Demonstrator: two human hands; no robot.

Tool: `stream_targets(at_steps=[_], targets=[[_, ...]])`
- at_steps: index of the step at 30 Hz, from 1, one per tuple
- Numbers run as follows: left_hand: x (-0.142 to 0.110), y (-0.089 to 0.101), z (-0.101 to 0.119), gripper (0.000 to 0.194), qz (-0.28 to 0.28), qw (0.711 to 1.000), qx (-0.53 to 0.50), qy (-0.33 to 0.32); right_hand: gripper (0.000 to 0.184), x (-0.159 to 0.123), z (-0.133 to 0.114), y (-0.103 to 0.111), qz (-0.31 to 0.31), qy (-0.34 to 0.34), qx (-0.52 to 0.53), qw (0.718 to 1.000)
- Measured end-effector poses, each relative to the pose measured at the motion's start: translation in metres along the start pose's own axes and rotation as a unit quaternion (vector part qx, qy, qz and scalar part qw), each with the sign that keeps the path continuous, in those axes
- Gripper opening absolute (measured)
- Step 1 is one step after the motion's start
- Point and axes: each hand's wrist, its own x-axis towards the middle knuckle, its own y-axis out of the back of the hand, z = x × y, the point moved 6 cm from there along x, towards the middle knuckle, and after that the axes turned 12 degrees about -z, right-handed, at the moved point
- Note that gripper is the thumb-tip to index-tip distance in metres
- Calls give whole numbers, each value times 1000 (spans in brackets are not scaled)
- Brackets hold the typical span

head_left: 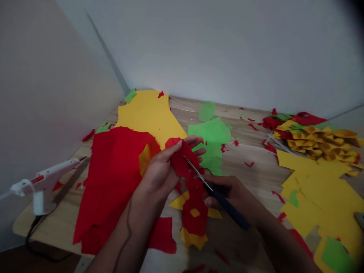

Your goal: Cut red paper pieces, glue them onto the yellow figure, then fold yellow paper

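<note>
My left hand point(167, 167) holds a piece of red felt point(182, 161), thumb on top and fingers spread beneath it. In my right hand point(227, 193) is a pair of scissors point(224, 203) with dark handles. Their blades lie over the red piece, pointing up and left, and look nearly closed. Just below hangs or lies a red cutout point(196, 212) with a small diamond-shaped hole, over yellow pieces point(196, 239). A large red felt sheet point(113, 178) spreads left of my left hand, and a green piece point(212, 132) lies beyond my fingers.
A white glue gun point(51, 182) with a black cord stands at the table's left edge. Yellow felt point(150, 113) lies at the back. On the right are yellow sheets point(324, 189) and a heap of yellow strips point(318, 142). Red scraps dot the wooden table point(256, 151); walls rise behind.
</note>
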Motion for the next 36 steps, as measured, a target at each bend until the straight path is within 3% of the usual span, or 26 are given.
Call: stream_targets(at_steps=[8,21,29,36], targets=[[2,-2,-4,27,1,1000,-12,7,31,1,6,3,18,-10,-15,1000],[2,0,-5,27,8,1000,-5,18,38,-1,10,5,12,-35,-43,998],[9,16,-3,33,36,997,-13,-62,34,-12,10,11,22,-97,-50,994],[16,16,-7,37,32,996,14,-83,28,-17,-2,4,-13,-62,-16,998]])
